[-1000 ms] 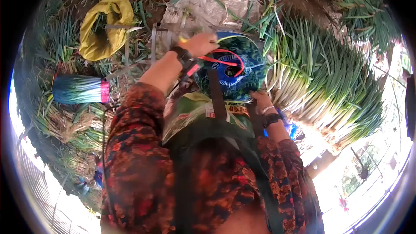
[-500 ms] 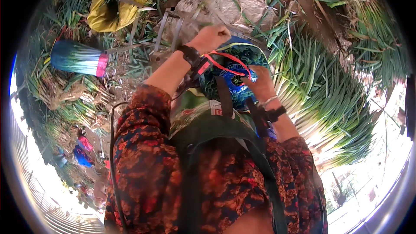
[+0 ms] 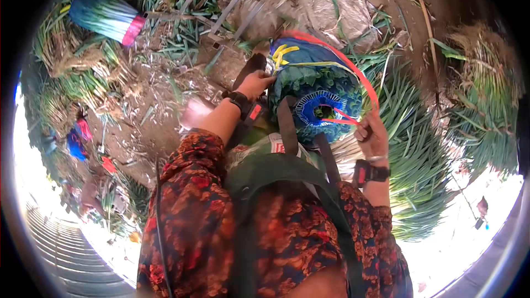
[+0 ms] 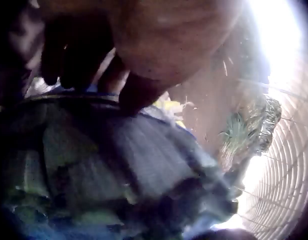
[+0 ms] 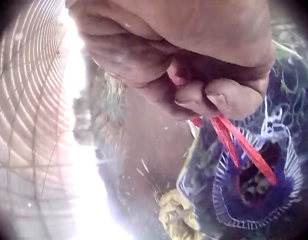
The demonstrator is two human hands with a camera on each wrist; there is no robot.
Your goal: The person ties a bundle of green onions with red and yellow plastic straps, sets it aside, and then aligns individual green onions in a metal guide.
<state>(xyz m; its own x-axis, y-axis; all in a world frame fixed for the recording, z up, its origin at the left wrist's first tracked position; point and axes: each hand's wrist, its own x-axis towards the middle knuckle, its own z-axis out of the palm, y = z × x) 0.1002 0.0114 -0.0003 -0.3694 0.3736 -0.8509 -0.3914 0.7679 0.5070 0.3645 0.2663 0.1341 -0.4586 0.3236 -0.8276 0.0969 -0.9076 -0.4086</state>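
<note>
A round blue-and-green mesh bag point(image 3: 345, 91) packed with leafy greens lies against the person's front. Its blue stitched mouth point(image 3: 302, 111) is gathered to a small hole. My right hand point(image 3: 374, 135) grips a flat red cord point(image 3: 345, 120) that runs out of that hole; in the right wrist view the fingers point(image 5: 234, 97) curl over two strands of the cord point(image 5: 249, 155). A long loop of it arcs over the bag's far side. On the bag's left side, my left hand point(image 3: 256, 84) holds the edge, with its thumb point(image 4: 139, 95) at the yellow-trimmed seam. A yellow tie point(image 3: 284, 55) sits just beyond.
Loose spring onions point(image 3: 408, 171) are heaped at the right, with another bunch point(image 3: 477, 94) farther out. A filled blue bag with a pink end point(image 3: 105, 14) lies at the upper left. A metal frame point(image 3: 237, 11) and pale sheeting point(image 3: 309, 5) are ahead.
My right hand has moved from the bag's mouth out to the right, drawing the red cord with it. My left hand has come down from above onto the bag's left edge. The view has shifted.
</note>
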